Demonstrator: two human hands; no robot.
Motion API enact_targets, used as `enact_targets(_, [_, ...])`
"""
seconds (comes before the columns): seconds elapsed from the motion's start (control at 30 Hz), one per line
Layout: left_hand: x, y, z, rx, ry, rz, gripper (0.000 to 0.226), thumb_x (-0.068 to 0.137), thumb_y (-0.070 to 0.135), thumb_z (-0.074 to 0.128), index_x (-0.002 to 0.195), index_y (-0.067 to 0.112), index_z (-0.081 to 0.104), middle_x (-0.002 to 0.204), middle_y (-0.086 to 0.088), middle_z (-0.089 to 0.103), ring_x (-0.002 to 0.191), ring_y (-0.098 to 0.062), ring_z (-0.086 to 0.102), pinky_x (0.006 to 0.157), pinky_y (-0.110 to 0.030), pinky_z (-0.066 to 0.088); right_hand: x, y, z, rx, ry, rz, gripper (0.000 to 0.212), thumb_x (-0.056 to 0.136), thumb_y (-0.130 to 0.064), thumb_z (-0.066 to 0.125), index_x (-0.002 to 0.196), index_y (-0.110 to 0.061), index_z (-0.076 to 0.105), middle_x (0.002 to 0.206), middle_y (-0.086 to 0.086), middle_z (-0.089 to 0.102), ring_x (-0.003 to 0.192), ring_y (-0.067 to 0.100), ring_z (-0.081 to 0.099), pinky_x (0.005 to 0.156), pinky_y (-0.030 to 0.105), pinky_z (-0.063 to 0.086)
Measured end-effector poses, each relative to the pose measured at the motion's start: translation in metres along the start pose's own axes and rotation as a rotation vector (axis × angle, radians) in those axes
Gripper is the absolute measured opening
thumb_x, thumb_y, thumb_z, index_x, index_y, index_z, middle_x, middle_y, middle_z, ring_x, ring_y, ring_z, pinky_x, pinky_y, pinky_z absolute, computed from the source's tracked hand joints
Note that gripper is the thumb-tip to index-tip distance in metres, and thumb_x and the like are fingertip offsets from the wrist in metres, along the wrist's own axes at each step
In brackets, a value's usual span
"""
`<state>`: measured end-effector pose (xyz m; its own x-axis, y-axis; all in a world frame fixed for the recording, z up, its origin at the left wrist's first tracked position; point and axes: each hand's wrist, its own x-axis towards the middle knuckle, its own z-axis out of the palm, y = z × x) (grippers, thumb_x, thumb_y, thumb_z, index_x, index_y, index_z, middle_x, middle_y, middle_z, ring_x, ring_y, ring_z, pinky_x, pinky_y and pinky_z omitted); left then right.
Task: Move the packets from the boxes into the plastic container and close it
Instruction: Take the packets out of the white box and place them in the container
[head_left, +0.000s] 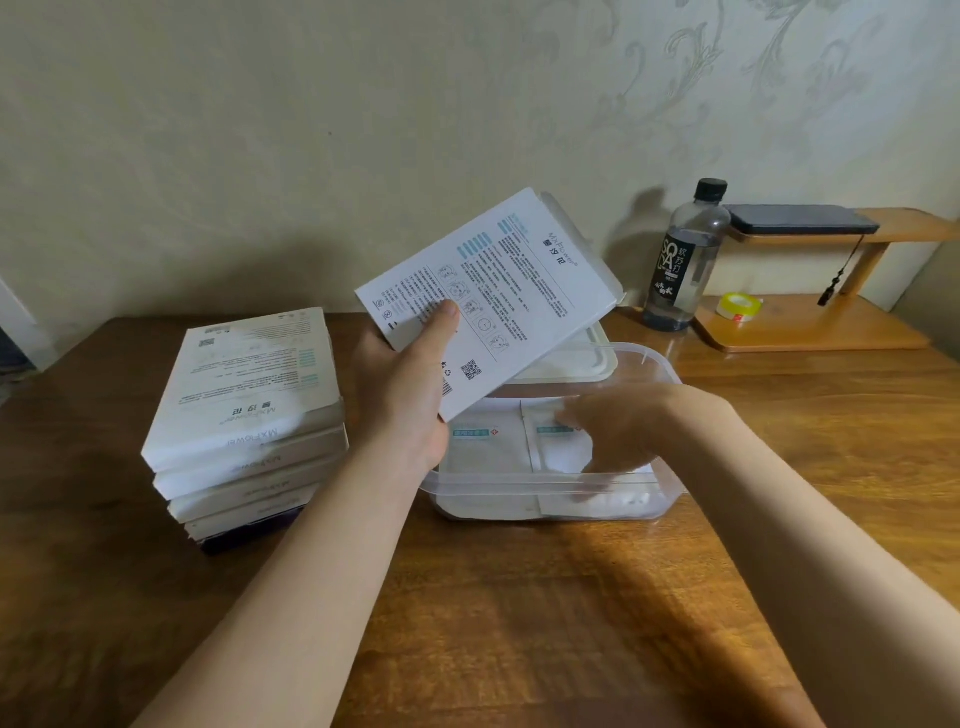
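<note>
Left hand (402, 395) gripping a flat white printed cardboard box (498, 291), tilted above the clear rectangular plastic container (545, 491) mid-table, flat white packets (483, 447) inside, right hand (618, 431) blurred over them, grip unclear, stacked white boxes (244, 395) near the brown wooden table's (519, 597) left edge

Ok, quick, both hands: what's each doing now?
Left hand: grips the white box above the plastic container.
Right hand: inside the container over the packets, blurred; grip cannot be told.

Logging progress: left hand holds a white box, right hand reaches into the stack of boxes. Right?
No. The head view shows the right hand reaching into the plastic container, not the stack of boxes; the left hand does hold the white box.
</note>
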<state>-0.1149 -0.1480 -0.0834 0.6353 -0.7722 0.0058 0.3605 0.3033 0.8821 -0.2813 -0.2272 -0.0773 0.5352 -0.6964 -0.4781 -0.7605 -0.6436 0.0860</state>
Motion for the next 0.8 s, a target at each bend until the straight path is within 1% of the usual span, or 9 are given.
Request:
enact_targets(0.07, [0.0, 0.0, 0.0, 0.001, -0.001, 0.0, 0.019, 0.091, 0.011, 0.075, 0.104, 0.023, 0.068, 0.101, 0.003, 0.079, 0.088, -0.016, 0.078, 0.072, -0.045, 0.064, 0.001, 0.004, 0.002, -0.031, -0.018, 0.009, 0.065, 0.083, -0.05, 0.075, 0.138, -0.025, 0.053, 0.118, -0.002, 0.063, 0.107, 0.02, 0.059, 0.091, 0.031, 0.05])
enact_targets(0.17, [-0.001, 0.0, 0.0, 0.01, -0.004, -0.001, 0.019, 0.091, 0.012, 0.076, 0.104, 0.024, 0.068, 0.102, 0.003, 0.079, 0.089, -0.017, 0.077, 0.073, -0.046, 0.064, 0.002, 0.008, 0.004, -0.097, -0.002, 0.011, 0.045, 0.091, -0.038, 0.07, 0.131, -0.019, 0.058, 0.108, -0.002, 0.064, 0.097, 0.017, 0.06, 0.082, 0.026, 0.05])
enact_targets(0.3, [-0.001, 0.0, 0.0, 0.004, -0.005, -0.004, 0.021, 0.091, 0.011, 0.076, 0.105, 0.024, 0.068, 0.105, 0.002, 0.079, 0.091, -0.018, 0.077, 0.075, -0.047, 0.064, 0.0, 0.009, 0.004, -0.112, -0.013, 0.019, 0.05, 0.092, -0.04, 0.07, 0.135, -0.016, 0.058, 0.112, -0.001, 0.065, 0.099, 0.017, 0.061, 0.081, 0.025, 0.05])
enact_targets(0.37, [-0.001, 0.0, 0.0, 0.007, -0.004, -0.002, 0.02, 0.091, 0.011, 0.076, 0.104, 0.024, 0.068, 0.105, 0.002, 0.079, 0.091, -0.018, 0.077, 0.076, -0.048, 0.064, -0.001, 0.007, 0.005, -0.13, -0.02, 0.02, 0.048, 0.093, -0.038, 0.069, 0.134, -0.015, 0.058, 0.109, -0.001, 0.066, 0.096, 0.016, 0.062, 0.078, 0.023, 0.048])
enact_targets(0.43, [-0.001, 0.0, 0.0, 0.003, -0.003, -0.001, 0.019, 0.091, 0.011, 0.076, 0.103, 0.023, 0.068, 0.104, 0.002, 0.079, 0.09, -0.018, 0.077, 0.076, -0.048, 0.064, -0.003, 0.005, 0.002, -0.159, -0.03, 0.023, 0.046, 0.094, -0.038, 0.067, 0.133, -0.014, 0.059, 0.107, 0.0, 0.065, 0.094, 0.015, 0.061, 0.081, 0.024, 0.05])
enact_targets(0.5, [0.0, -0.001, -0.001, 0.004, -0.005, -0.002, 0.019, 0.091, 0.011, 0.076, 0.103, 0.023, 0.068, 0.102, 0.002, 0.079, 0.089, -0.017, 0.077, 0.075, -0.048, 0.064, -0.005, 0.007, -0.004, -0.161, -0.038, 0.025, 0.053, 0.092, -0.041, 0.068, 0.137, -0.014, 0.056, 0.113, 0.0, 0.065, 0.101, 0.017, 0.061, 0.091, 0.029, 0.052])
enact_targets(0.63, [0.001, -0.001, -0.003, 0.027, -0.017, -0.001, 0.024, 0.09, 0.015, 0.077, 0.11, 0.023, 0.068, 0.105, 0.003, 0.079, 0.092, -0.017, 0.077, 0.078, -0.05, 0.063, -0.002, 0.013, -0.01, -0.093, 0.012, -0.022, 0.079, 0.084, -0.047, 0.075, 0.15, -0.022, 0.04, 0.145, 0.0, 0.054, 0.133, 0.025, 0.05, 0.11, 0.041, 0.044])
enact_targets(0.7, [0.001, -0.001, -0.002, 0.024, -0.022, 0.001, 0.023, 0.091, 0.013, 0.076, 0.11, 0.023, 0.068, 0.106, 0.003, 0.078, 0.092, -0.017, 0.077, 0.078, -0.05, 0.063, -0.001, 0.011, -0.008, -0.111, 0.022, -0.069, 0.085, 0.084, -0.048, 0.075, 0.154, -0.026, 0.033, 0.151, -0.002, 0.048, 0.139, 0.024, 0.044, 0.114, 0.042, 0.039])
enact_targets(0.8, [-0.001, -0.001, -0.002, 0.023, -0.03, 0.007, 0.022, 0.091, 0.013, 0.076, 0.107, 0.025, 0.068, 0.105, 0.004, 0.078, 0.091, -0.016, 0.077, 0.076, -0.047, 0.063, -0.001, 0.008, -0.002, -0.139, 0.006, -0.096, 0.089, 0.079, -0.056, 0.076, 0.154, -0.03, 0.034, 0.147, -0.004, 0.051, 0.135, 0.023, 0.046, 0.11, 0.039, 0.038])
